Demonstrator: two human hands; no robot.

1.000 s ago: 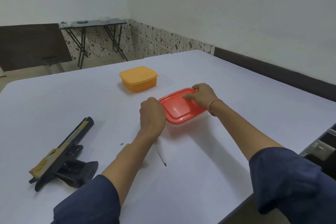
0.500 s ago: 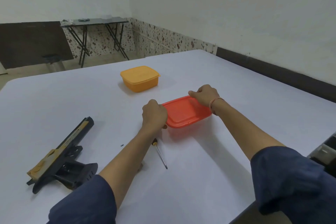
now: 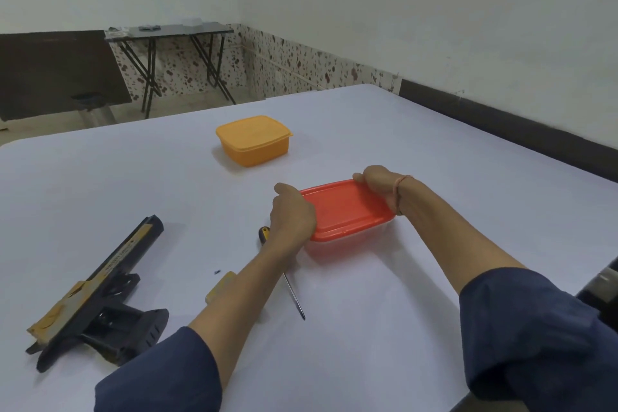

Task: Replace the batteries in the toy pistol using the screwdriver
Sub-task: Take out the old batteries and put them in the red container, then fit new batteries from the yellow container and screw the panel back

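The toy pistol [image 3: 97, 291] is lying on its side at the near left of the white counter [image 3: 434, 184], black with a worn yellow strip along its top, its barrel pointing away toward the far side and its grip turned toward the near edge. Neither hand is touching it. A tiny dark speck [image 3: 217, 272], too small to identify, is sitting on the counter just right of the pistol, and a small flat yellow piece [image 3: 219, 286] is lying beside it, partly hidden by the left forearm. The screwdriver [image 3: 284, 278] is resting on the counter under that forearm, its black-and-yellow handle showing beyond the wrist and its thin metal shaft pointing toward the near edge.

Right of the screwdriver, both hands are gripping the red-lidded container [image 3: 347, 211]. The left hand [image 3: 292, 214] is curling over its near left end, fingers wrapped down around the rim. The right hand [image 3: 379, 184], with a thin thread band at the wrist, is clasping the far right corner, fingers bent over the lid edge. Whether the lid is sealed or lifting cannot be told. Both sleeves are dark blue.

Farther back, well apart from the hands, an orange lidded container [image 3: 254, 140] is standing closed. Beyond the counter, a dark folding table [image 3: 174, 32] is standing against the speckled wall.
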